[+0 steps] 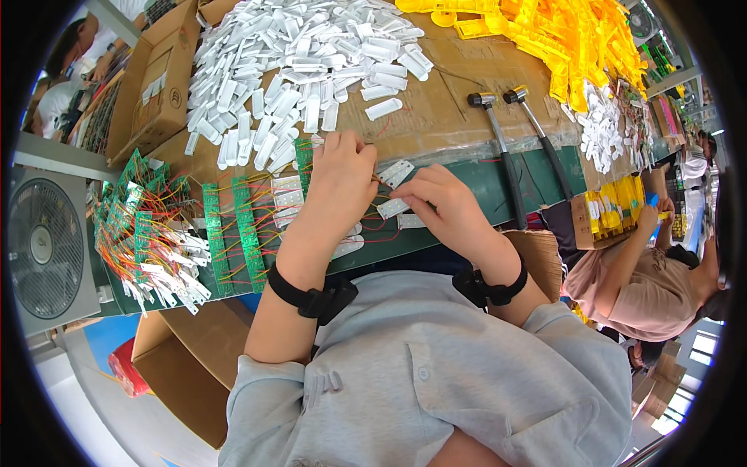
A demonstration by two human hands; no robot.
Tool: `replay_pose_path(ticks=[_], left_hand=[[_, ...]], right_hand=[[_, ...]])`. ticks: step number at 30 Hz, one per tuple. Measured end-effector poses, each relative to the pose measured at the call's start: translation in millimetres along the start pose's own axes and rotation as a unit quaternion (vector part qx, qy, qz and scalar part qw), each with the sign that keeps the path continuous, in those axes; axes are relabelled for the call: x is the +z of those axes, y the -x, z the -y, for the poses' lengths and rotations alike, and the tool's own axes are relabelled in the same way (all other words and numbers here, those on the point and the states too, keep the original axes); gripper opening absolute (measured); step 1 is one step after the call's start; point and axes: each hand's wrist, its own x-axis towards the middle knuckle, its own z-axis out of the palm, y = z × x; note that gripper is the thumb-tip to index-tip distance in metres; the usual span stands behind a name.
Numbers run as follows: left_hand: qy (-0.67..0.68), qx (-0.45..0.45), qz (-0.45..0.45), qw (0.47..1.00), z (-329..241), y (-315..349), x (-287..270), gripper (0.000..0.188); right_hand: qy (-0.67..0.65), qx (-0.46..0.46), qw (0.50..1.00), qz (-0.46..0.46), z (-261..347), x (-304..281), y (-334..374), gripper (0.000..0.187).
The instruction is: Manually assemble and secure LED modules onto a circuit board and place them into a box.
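Note:
My left hand (342,177) is closed, its fingertips bent down over thin wires (380,182) that show between my two hands. From the right, my right hand (445,204) pinches at these wires with thumb and forefinger; the exact grip is partly hidden. White perforated plates (396,173) lie around the fingertips, one just under the right thumb. A green circuit board strip (303,162) stands out beside my left hand. Further left are more green board strips (247,226), joined by red and yellow wires to white plates (288,191).
White plastic housings (311,47) are heaped on cardboard at the back, with yellow plastic parts (545,35) to the right. Two hammers (502,144) lie on the right. Wired boards (148,226) pile up left near a fan (47,247). A co-worker (646,272) sits at the right.

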Motion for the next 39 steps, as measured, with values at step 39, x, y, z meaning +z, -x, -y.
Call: replay_pose_path(ticks=[39], left_hand=[[0.433, -0.204, -0.039, 0.877, -3.5, 1.4, -10.8, 0.028]], right_hand=[[-0.325, 0.12, 0.938, 0.027, -23.6, -31.9, -35.1, 0.035]])
